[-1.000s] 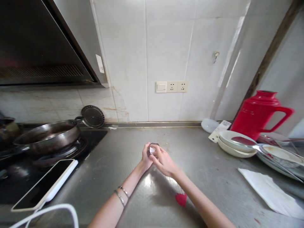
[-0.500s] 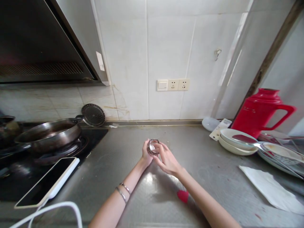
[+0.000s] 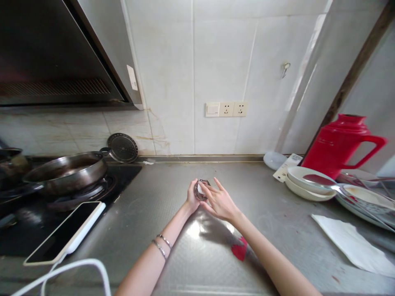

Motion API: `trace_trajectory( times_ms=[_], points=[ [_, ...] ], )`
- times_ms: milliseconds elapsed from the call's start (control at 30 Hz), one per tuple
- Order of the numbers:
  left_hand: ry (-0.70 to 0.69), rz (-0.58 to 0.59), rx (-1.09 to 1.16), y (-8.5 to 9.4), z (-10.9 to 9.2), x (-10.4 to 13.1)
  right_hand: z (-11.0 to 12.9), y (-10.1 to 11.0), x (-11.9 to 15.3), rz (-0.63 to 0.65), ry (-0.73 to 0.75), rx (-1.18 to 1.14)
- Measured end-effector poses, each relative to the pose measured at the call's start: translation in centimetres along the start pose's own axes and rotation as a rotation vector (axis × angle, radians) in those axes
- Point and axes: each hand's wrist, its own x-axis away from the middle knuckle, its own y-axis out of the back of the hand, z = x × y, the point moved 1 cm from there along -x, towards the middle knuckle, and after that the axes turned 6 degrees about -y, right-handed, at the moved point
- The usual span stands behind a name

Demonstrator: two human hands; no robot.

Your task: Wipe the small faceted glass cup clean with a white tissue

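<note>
At far left, a dark frying pan point(image 3: 66, 172) sits on the black stove point(image 3: 37, 222), with a round perforated metal disc point(image 3: 122, 147) propped against the tiled wall behind it. A white-edged tablet point(image 3: 64, 232) lies across the stove's front corner, a white cable point(image 3: 61, 273) looping below it. Mid-frame, above the steel counter point(image 3: 166, 193), the left hand point(image 3: 191, 197), two bangles point(image 3: 162, 244) on its wrist, wraps its fingers point(image 3: 193, 190) around a small glass jar point(image 3: 201, 190), holding it just above the counter. The right hand point(image 3: 219, 201) meets the jar from the other side, thumb and forefinger at its mouth, remaining fingers spread loose; whether it grips anything cannot be told. A small red object point(image 3: 240, 250) lies on the counter partly under the right forearm. Further right, stacked white bowls point(image 3: 308, 183) stand before a red thermos jug point(image 3: 341, 144), a white paper towel point(image 3: 352, 244) lying flat nearer the edge.
</note>
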Motion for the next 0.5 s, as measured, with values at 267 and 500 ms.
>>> trace_trajectory(
  times_ms=[267, 500],
  points=[
    [-0.006, -0.072, 0.013, 0.3, 0.0, -0.1, 0.6, 0.2, -0.1, 0.020, -0.036, -0.004],
    [0.006, -0.064, 0.024, 0.7, 1.0, -0.3, 1.6, 0.0, -0.1, -0.019, -0.128, -0.237]
  ],
)
